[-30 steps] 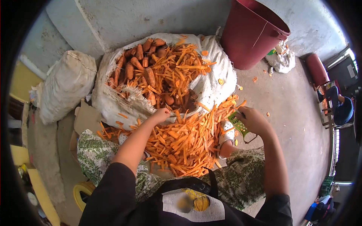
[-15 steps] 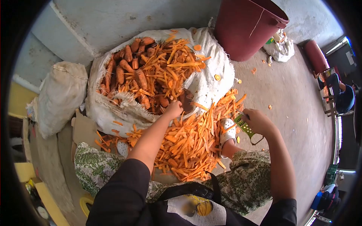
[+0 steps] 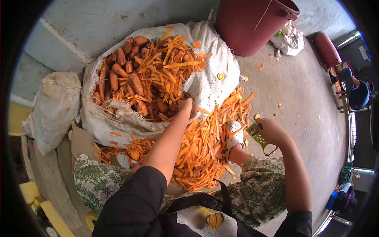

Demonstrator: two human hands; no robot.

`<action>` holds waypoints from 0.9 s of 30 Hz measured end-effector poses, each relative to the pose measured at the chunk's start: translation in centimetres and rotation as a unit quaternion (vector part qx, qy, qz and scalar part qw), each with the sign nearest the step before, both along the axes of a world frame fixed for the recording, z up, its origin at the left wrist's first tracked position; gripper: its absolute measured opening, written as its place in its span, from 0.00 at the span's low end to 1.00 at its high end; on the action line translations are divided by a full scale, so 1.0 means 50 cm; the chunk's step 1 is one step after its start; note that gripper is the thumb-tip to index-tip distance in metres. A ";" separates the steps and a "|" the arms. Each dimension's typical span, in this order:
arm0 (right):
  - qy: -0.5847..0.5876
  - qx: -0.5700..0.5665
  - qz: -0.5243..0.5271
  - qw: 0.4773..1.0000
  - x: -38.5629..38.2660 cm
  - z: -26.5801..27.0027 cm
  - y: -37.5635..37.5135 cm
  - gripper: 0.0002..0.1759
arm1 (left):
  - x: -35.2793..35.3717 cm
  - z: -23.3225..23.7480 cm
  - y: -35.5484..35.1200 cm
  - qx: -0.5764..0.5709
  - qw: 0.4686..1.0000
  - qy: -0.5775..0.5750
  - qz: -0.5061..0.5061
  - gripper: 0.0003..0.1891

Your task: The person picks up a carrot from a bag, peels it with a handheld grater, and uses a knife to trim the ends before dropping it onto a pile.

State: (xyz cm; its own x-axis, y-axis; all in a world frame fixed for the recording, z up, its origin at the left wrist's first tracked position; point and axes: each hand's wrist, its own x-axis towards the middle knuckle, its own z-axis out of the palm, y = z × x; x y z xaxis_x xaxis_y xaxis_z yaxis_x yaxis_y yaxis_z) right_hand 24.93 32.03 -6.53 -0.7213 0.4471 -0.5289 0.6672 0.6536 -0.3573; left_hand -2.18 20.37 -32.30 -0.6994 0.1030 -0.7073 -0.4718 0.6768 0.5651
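1. The left forearm (image 3: 167, 138) stretches forward and slants to the right, rising from a dark sleeve (image 3: 134, 197) over the strips (image 3: 199, 156) heaped on the floor.
2. The left hand (image 3: 184, 106) reaches down into the sack (image 3: 221, 51) at the near right of its opening; its fingertips are hidden, so I cannot tell whether they are spread or pinching.
3. The right forearm (image 3: 297, 170) comes up from the lower right, bending inward toward the wrist, well apart from the left.
4. The right hand (image 3: 272, 131) is curled, palm down, gripping the green grater (image 3: 258, 137) along its upper side.
5. The grater hangs tilted just beside a shoe (image 3: 235, 136).
6. Whole carrots (image 3: 136, 84) fill the sack's left side, beside more strips.
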 end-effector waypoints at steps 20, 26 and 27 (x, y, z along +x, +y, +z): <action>-0.028 -0.021 -0.035 0.999 0.002 -0.009 0.010 0.13 | -0.033 -0.067 -0.003 -0.007 0.997 -0.070 0.044 0.23; -0.016 -0.022 -0.041 0.999 0.005 -0.001 0.010 0.13 | -0.048 -0.030 -0.009 -0.136 0.978 0.010 -0.159 0.18; -0.010 -0.016 -0.032 0.999 0.007 -0.004 0.012 0.13 | -0.044 -0.010 -0.014 -0.181 0.959 0.042 -0.215 0.17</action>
State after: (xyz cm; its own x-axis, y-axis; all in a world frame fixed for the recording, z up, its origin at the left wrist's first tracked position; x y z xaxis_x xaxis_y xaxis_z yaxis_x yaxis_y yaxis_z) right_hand 25.27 32.61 -6.73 -0.6804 0.4750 -0.5581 0.7149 0.5977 -0.3629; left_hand -4.40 19.65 -32.78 -0.7039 0.1523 -0.6938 -0.0687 0.9576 0.2799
